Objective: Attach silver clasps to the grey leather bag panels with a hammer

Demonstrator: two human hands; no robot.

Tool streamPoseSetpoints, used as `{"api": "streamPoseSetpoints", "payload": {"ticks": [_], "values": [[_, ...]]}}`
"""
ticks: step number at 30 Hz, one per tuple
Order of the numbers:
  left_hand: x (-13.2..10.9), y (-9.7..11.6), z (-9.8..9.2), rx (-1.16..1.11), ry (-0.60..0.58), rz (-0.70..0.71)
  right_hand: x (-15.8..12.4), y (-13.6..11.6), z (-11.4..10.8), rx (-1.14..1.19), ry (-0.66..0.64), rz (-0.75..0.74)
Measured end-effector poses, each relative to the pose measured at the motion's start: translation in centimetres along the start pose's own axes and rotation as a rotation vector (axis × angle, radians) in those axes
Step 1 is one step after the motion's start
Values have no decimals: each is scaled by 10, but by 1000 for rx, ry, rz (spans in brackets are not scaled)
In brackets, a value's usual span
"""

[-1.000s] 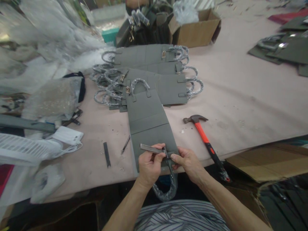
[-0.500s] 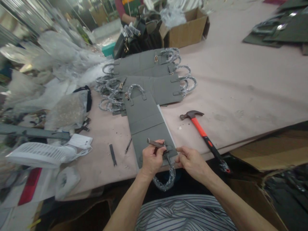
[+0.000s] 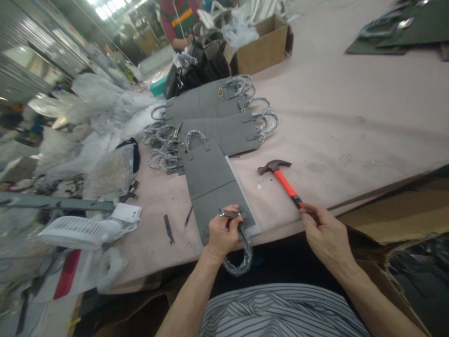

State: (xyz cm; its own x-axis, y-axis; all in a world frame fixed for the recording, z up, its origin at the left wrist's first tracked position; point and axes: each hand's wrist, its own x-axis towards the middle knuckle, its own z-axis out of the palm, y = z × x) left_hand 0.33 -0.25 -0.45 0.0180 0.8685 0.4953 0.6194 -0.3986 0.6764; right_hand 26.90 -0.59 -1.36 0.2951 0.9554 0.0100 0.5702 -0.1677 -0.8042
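My left hand (image 3: 223,233) is closed round a short metal punch (image 3: 228,213), held slanted over the near end of a grey bag panel (image 3: 214,175). The punch's lower tip is hidden by my fingers, close to a handle tab. A plastic-wrapped bag handle (image 3: 242,267) hangs from that end over the table edge. To the right, my right hand (image 3: 326,234) has its fingers round the black grip of a claw hammer (image 3: 286,182). The hammer's head still lies on the table, pointing away from me.
More grey bag panels (image 3: 224,133) with wrapped handles are piled behind. A slotted tool (image 3: 169,229) and a thin pointed tool (image 3: 188,215) lie left, near a white fan (image 3: 70,231). A cardboard box (image 3: 261,51) stands at the back, beside another person (image 3: 178,23).
My right hand has moved right from the panel's edge to the hammer's grip. My left hand keeps the punch at the same spot. The view has shifted slightly.
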Motion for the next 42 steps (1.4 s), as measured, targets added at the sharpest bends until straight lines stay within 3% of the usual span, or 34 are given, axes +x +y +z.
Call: {"api": "streamPoseSetpoints", "payload": {"ticks": [7, 11, 14, 18, 20, 24, 29, 32, 37, 39, 42], "values": [[0, 2, 1, 53, 9, 42, 7, 2, 2, -235, 80, -284], [1, 1, 0, 70, -5, 73, 11, -2, 4, -478, 15, -350], [1, 0, 0, 74, -18, 77, 20, -10, 0, -526, -121, -204], [2, -2, 1, 64, -68, 77, 37, -24, -4, 42, -409, 283], [3, -3, 2, 56, -97, 68, 43, -32, -3, 282, -549, 442], [2, -4, 5, 25, -121, 24, 44, -47, 5, 476, -672, 527], [1, -7, 8, -9, -143, 6, 33, -75, -5, 493, -598, 515], [2, -6, 8, -11, -142, 10, 23, -101, -39, 418, -495, 309], [3, -3, 9, -11, -159, 4, 2, -129, -92, -41, -190, -456], [3, -3, 9, -10, -168, 7, -4, -130, -97, -206, -179, -624], [3, -4, 10, -2, -177, -7, -2, -133, -104, -389, -276, -727]]}}
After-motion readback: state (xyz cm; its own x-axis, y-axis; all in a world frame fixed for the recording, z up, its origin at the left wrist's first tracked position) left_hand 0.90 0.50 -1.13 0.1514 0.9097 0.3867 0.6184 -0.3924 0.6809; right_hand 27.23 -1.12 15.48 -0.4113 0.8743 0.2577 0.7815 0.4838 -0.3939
